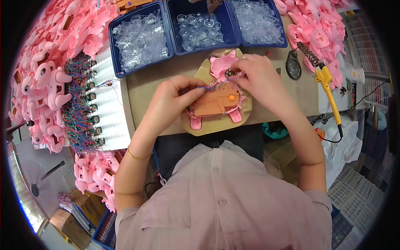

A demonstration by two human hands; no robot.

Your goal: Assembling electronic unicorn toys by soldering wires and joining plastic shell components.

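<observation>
In front of me a pink toy animal shell half (223, 65) lies open side up on a tan holder (246, 118). An orange plastic housing (214, 102) with an orange round knob (231, 98) fills its body. My left hand (177, 93) is closed in a pinch on thin purple-blue wires (210, 87) at the housing's upper left edge. At the shell's neck, my right hand (255, 74) pinches the other end of the thin wires, beside a small dark part (228, 73). The fingers partly hide that part.
Blue bins (170, 53) of clear plastic parts line the back. Wired small speakers (92, 96) sit on white foam at left. A yellow soldering iron (329, 89) stands right, near a dark oval object (293, 66). Pink shells (50, 85) pile up on both sides.
</observation>
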